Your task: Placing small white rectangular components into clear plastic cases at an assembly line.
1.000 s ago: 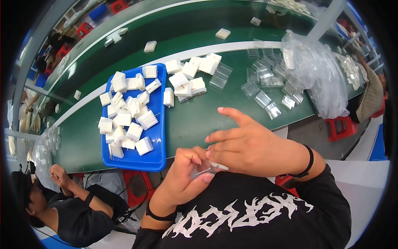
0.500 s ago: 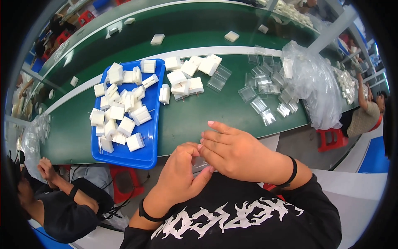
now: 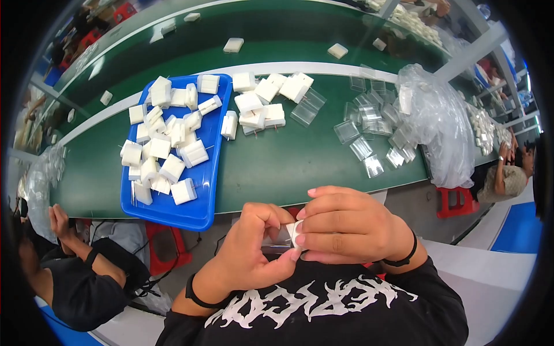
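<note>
Close to my body, my left hand pinches a clear plastic sleeve, which shows between its thumb and fingers. My right hand is closed around a small white block, mostly covered by its fingers. The block meets the sleeve where my fingertips come together; how far it sits inside is hidden. Both hands are just off the near edge of the green table. A blue tray with several white blocks that have thin metal pins lies ahead on the left.
More white blocks lie right of the tray. Loose clear sleeves are scattered by a big plastic bag on the right. Behind runs a green conveyor belt carrying spaced blocks. Co-workers sit left and right.
My hands appear a little lower, and the right one has turned. The white block and clear sleeve between my fingers now show more plainly. The whole view has shifted slightly.
</note>
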{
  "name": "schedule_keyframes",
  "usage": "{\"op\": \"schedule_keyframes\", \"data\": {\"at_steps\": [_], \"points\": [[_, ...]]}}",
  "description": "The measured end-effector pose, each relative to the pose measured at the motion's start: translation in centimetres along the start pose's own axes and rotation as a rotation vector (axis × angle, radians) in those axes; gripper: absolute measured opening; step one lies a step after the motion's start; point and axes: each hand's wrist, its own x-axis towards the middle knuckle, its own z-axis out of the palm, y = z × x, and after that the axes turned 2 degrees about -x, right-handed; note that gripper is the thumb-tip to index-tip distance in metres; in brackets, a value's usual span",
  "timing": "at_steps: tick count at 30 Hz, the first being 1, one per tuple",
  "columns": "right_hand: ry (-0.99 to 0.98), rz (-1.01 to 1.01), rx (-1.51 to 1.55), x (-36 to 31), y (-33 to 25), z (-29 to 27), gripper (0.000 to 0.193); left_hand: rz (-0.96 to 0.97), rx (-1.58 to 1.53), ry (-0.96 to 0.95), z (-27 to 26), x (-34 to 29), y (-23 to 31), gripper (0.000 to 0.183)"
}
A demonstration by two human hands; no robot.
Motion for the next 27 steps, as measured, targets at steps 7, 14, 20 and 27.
{"op": "schedule_keyframes", "data": {"at_steps": [7, 14, 20, 27], "points": [[-0.050, -0.115, -0.106, -0.4, 0.3, -0.3, 0.019, 0.031, -0.015, -0.024, 0.3, 0.2, 0.1, 0.052], [-0.055, -0.064, -0.116, -0.6, 0.4, 0.0, 0.021, 0.010, 0.006, -0.038, 0.6, 0.2, -0.3, 0.050], [0.005, -0.008, 0.189, -1.8, 0.7, -0.7, 0.027, 0.003, -0.153, -0.066, 1.1, 0.2, -0.4, 0.048], [-0.120, -0.103, -0.050, -1.5, -0.2, -2.0, 0.023, 0.000, -0.144, -0.128, 1.4, 0.4, 0.3, 0.049]]}}
